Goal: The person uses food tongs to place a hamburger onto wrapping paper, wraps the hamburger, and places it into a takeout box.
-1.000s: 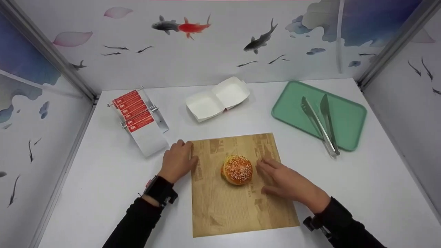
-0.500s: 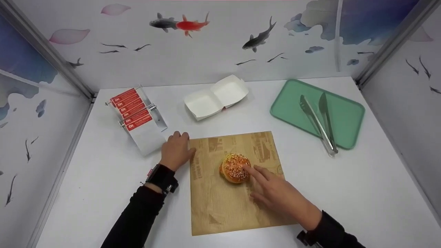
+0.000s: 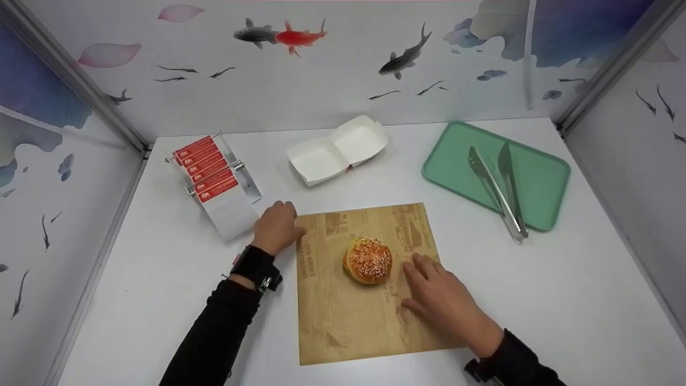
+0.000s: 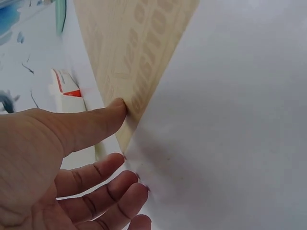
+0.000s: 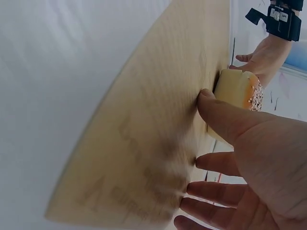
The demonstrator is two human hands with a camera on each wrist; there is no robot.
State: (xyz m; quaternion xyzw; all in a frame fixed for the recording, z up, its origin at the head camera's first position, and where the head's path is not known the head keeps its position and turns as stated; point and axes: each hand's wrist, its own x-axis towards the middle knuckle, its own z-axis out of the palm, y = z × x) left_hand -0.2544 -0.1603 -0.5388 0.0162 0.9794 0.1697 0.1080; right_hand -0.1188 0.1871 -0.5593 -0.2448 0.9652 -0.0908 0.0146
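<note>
A burger (image 3: pixel 368 261) with a sesame-topped bun sits near the middle of a brown printed sheet of wrapping paper (image 3: pixel 343 327). At the sheet's far left corner is my left hand (image 3: pixel 276 228). In the left wrist view its thumb (image 4: pixel 112 115) rests on the paper near the corner, and the other fingers bend loosely beside it at the table surface. My right hand (image 3: pixel 442 300) lies right of the burger, fingertips and thumb spread on the paper. The right wrist view shows the burger's pale bun side (image 5: pixel 232 88) beyond that thumb.
A metal rack (image 3: pixel 249 182) with red-and-white paper bags (image 3: pixel 214 182) stands at the left. Behind the sheet lies an unfolded white carton (image 3: pixel 321 161). Metal tongs (image 3: pixel 501 195) lie across a green tray (image 3: pixel 544 182) at the back right. Patterned walls enclose the table.
My right hand moved left until its fingers overlapped the burger, then drew back to the right onto the paper. My left hand shifted slightly away from me at the corner.
</note>
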